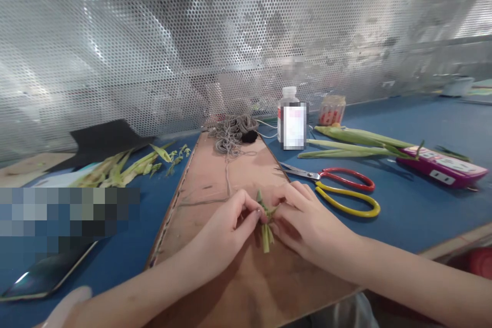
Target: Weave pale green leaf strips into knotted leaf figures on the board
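Note:
Over the brown cardboard (215,266) both hands meet at a small green plant bundle (266,238), whose cut stalks point toward me. My left hand (240,220) pinches it from the left with thumb and forefinger. My right hand (300,218) closes on its right side, fingertips bent and partly hidden. A leaf tip sticks up between the hands. Grey cord (227,174) runs down the cardboard from a tangled heap (234,130) at its far end. Scissors (334,184) with one red and one yellow handle lie just beyond my right hand, blades apart.
Plant scraps (134,166) and a phone (49,271) lie on the left. Behind the scissors are a white-capped bottle (289,118), a jar (332,110), long green leaves (357,136) and a magenta box (442,166). A perforated metal screen (246,51) borders the blue table (407,205).

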Demonstrator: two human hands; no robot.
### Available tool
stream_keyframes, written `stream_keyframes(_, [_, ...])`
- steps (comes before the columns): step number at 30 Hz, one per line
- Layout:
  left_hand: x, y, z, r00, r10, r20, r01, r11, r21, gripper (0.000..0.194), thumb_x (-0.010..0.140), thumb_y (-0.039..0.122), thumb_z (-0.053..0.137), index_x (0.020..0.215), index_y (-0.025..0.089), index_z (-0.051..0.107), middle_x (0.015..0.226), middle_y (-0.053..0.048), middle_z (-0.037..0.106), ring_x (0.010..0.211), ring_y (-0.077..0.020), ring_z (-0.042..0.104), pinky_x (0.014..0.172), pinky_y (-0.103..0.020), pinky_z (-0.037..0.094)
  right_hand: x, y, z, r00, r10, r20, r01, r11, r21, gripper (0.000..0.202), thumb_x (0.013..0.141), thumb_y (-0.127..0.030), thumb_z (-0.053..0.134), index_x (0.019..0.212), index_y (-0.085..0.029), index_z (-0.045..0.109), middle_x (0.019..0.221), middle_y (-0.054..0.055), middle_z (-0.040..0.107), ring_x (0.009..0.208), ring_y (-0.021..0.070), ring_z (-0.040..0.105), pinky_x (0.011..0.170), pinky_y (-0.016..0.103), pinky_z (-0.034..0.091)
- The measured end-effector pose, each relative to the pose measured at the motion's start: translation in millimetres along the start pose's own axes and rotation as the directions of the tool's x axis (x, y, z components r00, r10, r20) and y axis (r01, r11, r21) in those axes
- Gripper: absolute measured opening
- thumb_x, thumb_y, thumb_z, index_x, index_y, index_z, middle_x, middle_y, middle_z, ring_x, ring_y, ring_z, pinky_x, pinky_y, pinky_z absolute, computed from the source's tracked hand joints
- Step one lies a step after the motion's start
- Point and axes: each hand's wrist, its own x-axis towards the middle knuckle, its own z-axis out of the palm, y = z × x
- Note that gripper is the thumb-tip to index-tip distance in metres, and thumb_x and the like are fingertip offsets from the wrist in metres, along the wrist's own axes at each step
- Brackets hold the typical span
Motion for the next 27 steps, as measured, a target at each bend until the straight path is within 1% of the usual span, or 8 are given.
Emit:
stream_keyframes(2, [-0.1,-1.3,0.4,1.0,-0.006,-0.01,0.006,1.0,0.015,0.012,0.085,0.026,0.041,0.082,0.018,0.048,0.081,-0.002,0.058,0.078,-0.0154,0.054,0.071,-0.029,0.041,-1.1,-0.1,-0.2,0.999,-0.03,-0.022,0.029,0.999,-0.018,0.011,0.075,-0.01,0.048,0.068,-0.017,0.053,0.089,0.006,0.051,0.079,0.0178,0.042,0.068,0.032,0.04])
stream_keyframes(4, [0.3,-3.0,1.2,0.999,-0.02,-0.028,0.019,1.0,-0.016,0.01,0.083,0.028,0.044,0.082,0.018,0.047,0.081,-0.003,0.059,0.078,-0.0158,0.055,0.071,-0.03,0.042,-1.4,-0.2,0.1,0.998,-0.067,-0.02,0.066,0.997,-0.04,0.014,0.077,-0.01,0.045,0.066,-0.016,0.052,0.087,0.007,0.051,0.075,0.0167,0.044,0.067,0.032,0.041])
stream_keyframes(8, [3.1,-2.3,2.2,0.995,-0.068,-0.073,0.057,0.987,-0.15,0.01,0.079,0.027,0.052,0.08,0.017,0.047,0.079,-0.003,0.061,0.078,-0.0167,0.058,0.072,-0.03,0.044,0.5,0.5,0.4,0.994,-0.111,0.017,0.112,0.991,-0.08,0.015,0.078,-0.01,0.041,0.069,-0.015,0.052,0.084,0.007,0.051,0.076,0.0175,0.047,0.069,0.033,0.043])
stream_keyframes(12, [6.9,6.2,0.5,0.994,-0.1,-0.041,0.084,0.955,-0.284,0.009,0.076,0.023,0.055,0.08,0.016,0.051,0.077,-0.003,0.064,0.078,-0.0163,0.06,0.072,-0.028,0.045,1.1,2.0,-1.0,0.989,-0.137,0.047,0.14,0.987,-0.078,0.013,0.078,-0.009,0.043,0.073,-0.014,0.053,0.082,0.008,0.052,0.079,0.0186,0.049,0.071,0.034,0.045])
stream_keyframes(16, [8.6,10.6,-2.0,0.99,-0.13,-0.054,0.11,0.956,-0.271,0.011,0.071,0.023,0.06,0.078,0.014,0.059,0.076,-0.004,0.066,0.075,-0.0163,0.061,0.07,-0.027,0.046,-0.6,2.0,-1.6,0.987,-0.156,0.036,0.159,0.984,-0.084,0.016,0.081,-0.01,0.041,0.072,-0.012,0.054,0.081,0.009,0.052,0.079,0.0184,0.05,0.071,0.033,0.046])
stream_keyframes(21, [6.8,10.4,-2.2,0.989,-0.141,-0.037,0.128,0.963,-0.236,0.013,0.07,0.025,0.061,0.077,0.014,0.064,0.077,-0.004,0.068,0.074,-0.0171,0.062,0.069,-0.026,0.046,-0.3,2.6,1.6,0.987,-0.158,0.035,0.161,0.981,-0.11,0.019,0.083,-0.011,0.039,0.077,-0.01,0.058,0.08,0.009,0.053,0.076,0.0179,0.051,0.068,0.032,0.046])
stream_keyframes(23, [6.4,10.9,-2.2,0.989,-0.141,-0.039,0.129,0.965,-0.227,0.013,0.07,0.025,0.061,0.076,0.015,0.065,0.076,-0.003,0.068,0.074,-0.0172,0.062,0.068,-0.025,0.046,-0.4,3.5,2.8,0.987,-0.159,0.034,0.162,0.977,-0.14,0.02,0.084,-0.011,0.039,0.081,-0.01,0.059,0.082,0.009,0.054,0.077,0.0179,0.051,0.068,0.032,0.046])
stream_keyframes(27, [7.4,13.1,-3.2,0.99,-0.126,-0.058,0.111,0.971,-0.213,0.013,0.07,0.026,0.061,0.075,0.015,0.066,0.075,-0.003,0.069,0.073,-0.0176,0.062,0.068,-0.026,0.047,-1.8,3.4,2.4,0.977,-0.206,0.045,0.211,0.947,-0.242,0.021,0.084,-0.011,0.039,0.085,-0.011,0.059,0.085,0.009,0.055,0.078,0.0187,0.05,0.07,0.034,0.044])
